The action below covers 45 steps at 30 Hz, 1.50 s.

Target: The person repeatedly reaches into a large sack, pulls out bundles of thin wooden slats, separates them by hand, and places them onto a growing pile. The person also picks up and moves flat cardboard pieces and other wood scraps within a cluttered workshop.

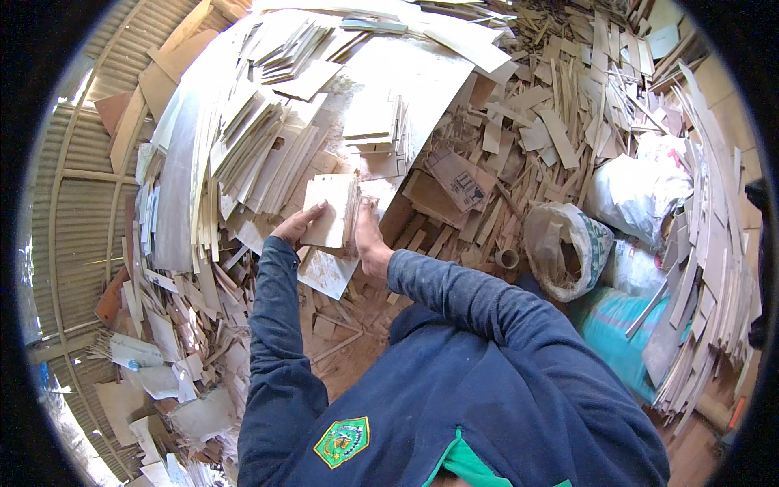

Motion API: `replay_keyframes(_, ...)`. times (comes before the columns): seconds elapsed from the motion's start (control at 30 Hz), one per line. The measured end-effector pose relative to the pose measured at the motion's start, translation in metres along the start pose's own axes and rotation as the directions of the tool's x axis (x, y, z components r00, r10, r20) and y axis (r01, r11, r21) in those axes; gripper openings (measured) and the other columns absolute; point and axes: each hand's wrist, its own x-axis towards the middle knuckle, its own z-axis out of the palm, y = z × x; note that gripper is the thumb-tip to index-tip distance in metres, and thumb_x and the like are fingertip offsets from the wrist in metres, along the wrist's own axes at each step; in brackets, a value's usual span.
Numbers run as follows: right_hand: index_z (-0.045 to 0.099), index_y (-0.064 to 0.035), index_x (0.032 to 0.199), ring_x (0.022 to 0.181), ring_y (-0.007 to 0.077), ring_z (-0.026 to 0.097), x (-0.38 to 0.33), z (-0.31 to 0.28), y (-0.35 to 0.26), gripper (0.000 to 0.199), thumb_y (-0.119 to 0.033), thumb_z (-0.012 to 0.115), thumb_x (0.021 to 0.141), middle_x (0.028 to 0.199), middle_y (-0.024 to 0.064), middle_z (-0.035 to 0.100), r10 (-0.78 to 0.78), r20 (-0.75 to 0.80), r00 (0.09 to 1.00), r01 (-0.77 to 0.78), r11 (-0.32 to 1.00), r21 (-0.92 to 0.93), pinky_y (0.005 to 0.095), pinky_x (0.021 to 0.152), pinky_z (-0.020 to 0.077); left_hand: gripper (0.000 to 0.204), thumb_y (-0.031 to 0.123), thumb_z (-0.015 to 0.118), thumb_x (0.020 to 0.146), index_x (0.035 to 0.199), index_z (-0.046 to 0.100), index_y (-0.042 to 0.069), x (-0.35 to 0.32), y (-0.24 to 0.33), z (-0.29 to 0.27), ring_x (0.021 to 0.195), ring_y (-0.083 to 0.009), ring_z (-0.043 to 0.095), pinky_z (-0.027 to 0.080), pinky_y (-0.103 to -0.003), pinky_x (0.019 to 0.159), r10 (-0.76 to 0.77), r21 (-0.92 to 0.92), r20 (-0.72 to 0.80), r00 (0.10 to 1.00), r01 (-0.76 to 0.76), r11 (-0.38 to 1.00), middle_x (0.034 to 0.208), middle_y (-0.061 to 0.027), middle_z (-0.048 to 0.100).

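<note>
both hands clamp a small stack of pale, thin rectangular wood veneer sheets (331, 211) from opposite sides: the left hand (299, 223) has its fingers curled closed on the stack's lower left edge, the right hand (369, 239) presses flat along the right edge, thumb side up. the stack is held upright in the air, just above a loose pale sheet (327, 272) lying under the wrists and in front of the big heap of long veneer strips (243, 146). to do this well, judging from the hold, keep both palms square to the edges so the sheets stay flush, squeeze evenly and not hard, since such thin wood looks likely to bend or split. off to the right lie narrow wood offcuts (560, 114), a white woven sack with its mouth rolled open (568, 247) and a tied white bag (637, 191), well apart from the hands
</note>
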Motion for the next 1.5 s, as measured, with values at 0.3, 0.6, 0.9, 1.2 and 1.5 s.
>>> replay_keyframes(0.3,0.048,0.0044,0.136,0.115,0.0307,0.057,0.016,-0.058,0.015,0.074,-0.059,0.042,0.098,0.131,0.0209,0.057,0.055,-0.01,0.998,-0.054,0.896,-0.44,0.0447,0.096,0.0461,0.071,0.054,0.046,0.099,0.143,0.041,-0.002,0.027,-0.018,-0.021,0.113,-0.0247,0.06,0.049,-0.037,0.098,0.186,-0.281,0.024,0.982,-0.172,0.944,0.14,-0.0138,0.052)
replay_keyframes(0.6,0.054,-0.0004,0.127,0.091,0.0235,0.063,-0.047,-0.353,0.018,0.049,-0.037,0.057,0.094,0.113,0.0201,0.064,0.209,-0.461,0.863,-0.22,0.975,0.031,0.0359,0.07,0.0525,0.043,0.023,0.056,0.099,0.129,0.052,-0.007,-0.093,0.037,0.091,0.1,-0.0221,0.059,0.048,-0.032,0.088,0.797,0.597,-0.595,0.101,-0.609,0.523,0.111,-0.0144,0.061)
replay_keyframes(0.9,0.067,0.0011,0.104,0.082,0.0243,0.065,-0.06,-0.624,0.111,0.028,-0.021,0.058,0.09,0.098,0.0119,0.07,-0.087,-0.841,0.534,-0.368,0.871,-0.324,0.037,0.075,0.0513,0.031,0.01,0.067,0.088,0.117,0.061,0.002,0.047,-0.032,0.413,0.094,-0.0231,0.066,0.052,-0.033,0.085,0.552,0.448,0.416,0.723,-0.691,0.568,0.106,-0.0138,0.066)
replay_keyframes(1.2,0.068,-0.0001,0.106,0.098,0.036,0.064,0.08,-0.918,0.112,0.035,-0.026,0.056,0.086,0.106,0.024,0.068,-0.126,-0.756,0.642,-0.607,0.52,-0.602,0.0436,0.087,0.0489,0.016,0.014,0.048,0.088,0.096,0.057,0.003,0.349,-0.268,0.761,0.102,-0.0342,0.056,0.046,-0.046,0.087,0.44,0.391,0.779,0.447,-0.894,0.218,0.103,-0.0177,0.057)
replay_keyframes(1.5,0.066,-0.0038,0.11,0.105,0.0337,0.06,0.116,-1.018,0.09,0.034,-0.026,0.055,0.087,0.112,0.02,0.064,-0.387,-0.471,0.793,-0.444,0.161,-0.881,0.0439,0.092,0.0451,0.025,0.021,0.056,0.087,0.101,0.064,0.003,0.522,-0.306,0.819,0.083,-0.0389,0.068,0.055,-0.05,0.076,0.56,0.777,0.483,0.673,-0.624,0.079,0.093,-0.0227,0.069)
